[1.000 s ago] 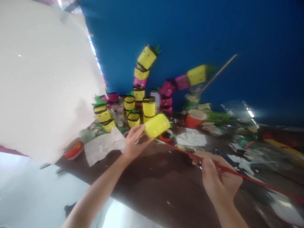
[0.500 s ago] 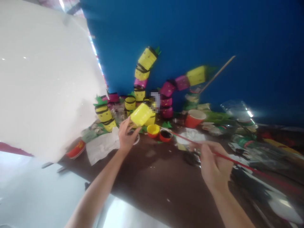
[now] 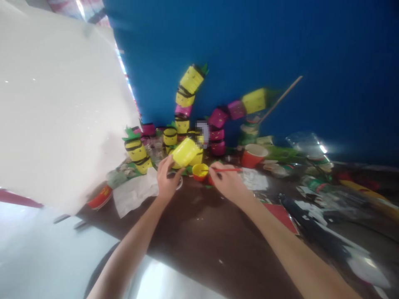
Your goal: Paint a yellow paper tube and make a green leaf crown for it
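My left hand [image 3: 167, 180] grips a yellow-painted cup-like piece [image 3: 184, 153], tilted and raised above the brown table. Thumb and fingers pinch its lower left end. My right hand [image 3: 230, 183] is closed on a thin red-handled paintbrush [image 3: 230, 169]. The brush's tip reaches into a small cup of yellow paint [image 3: 198, 177] just below the yellow piece. Beside that cup, a small red cup is mostly hidden behind my right fingers; dark paint showed in it earlier.
Behind my hands stand yellow and magenta stacked figures, among them a tall yellow one [image 3: 191, 79] and a magenta one [image 3: 218, 133], against a blue wall [image 3: 249, 41]. A red paper cup [image 3: 254, 155], plastic bottles and scraps lie right. White paper [image 3: 134, 191] lies left.
My right hand has moved left with the paintbrush, whose tip has gone into the yellow paint cup. My left hand keeps the yellow piece in nearly the same place.
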`<action>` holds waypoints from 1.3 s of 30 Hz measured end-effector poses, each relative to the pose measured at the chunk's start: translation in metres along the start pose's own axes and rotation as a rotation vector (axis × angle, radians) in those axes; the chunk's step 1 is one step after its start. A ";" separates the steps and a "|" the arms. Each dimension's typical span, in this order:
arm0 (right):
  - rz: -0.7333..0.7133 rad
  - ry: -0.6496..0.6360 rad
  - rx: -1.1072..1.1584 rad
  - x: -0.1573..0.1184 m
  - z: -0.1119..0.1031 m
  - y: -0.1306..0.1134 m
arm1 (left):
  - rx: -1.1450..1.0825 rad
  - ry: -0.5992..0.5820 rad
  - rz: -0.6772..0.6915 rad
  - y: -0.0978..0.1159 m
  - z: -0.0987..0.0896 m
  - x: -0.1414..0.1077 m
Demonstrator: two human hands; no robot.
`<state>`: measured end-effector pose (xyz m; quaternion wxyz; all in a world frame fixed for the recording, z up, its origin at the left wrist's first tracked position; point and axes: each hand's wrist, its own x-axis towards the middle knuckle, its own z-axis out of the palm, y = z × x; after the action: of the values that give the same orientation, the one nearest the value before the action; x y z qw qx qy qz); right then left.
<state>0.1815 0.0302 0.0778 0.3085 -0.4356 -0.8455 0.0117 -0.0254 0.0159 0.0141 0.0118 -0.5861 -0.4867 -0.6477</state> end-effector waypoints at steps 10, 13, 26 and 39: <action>-0.028 0.043 -0.025 -0.003 0.001 0.004 | 0.001 0.000 -0.021 0.002 0.001 0.000; -0.012 0.022 -0.009 -0.005 0.003 0.008 | 0.004 0.002 -0.017 0.003 0.000 0.001; -0.044 -0.016 -0.024 0.004 -0.003 -0.001 | 0.001 -0.007 -0.026 0.007 0.001 0.000; 0.393 0.351 0.426 -0.039 -0.021 0.018 | 0.004 -0.029 -0.017 0.007 0.002 -0.003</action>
<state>0.2222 0.0073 0.0700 0.5251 -0.5114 -0.6581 0.1721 -0.0188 0.0122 0.0153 0.0006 -0.5914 -0.4932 -0.6380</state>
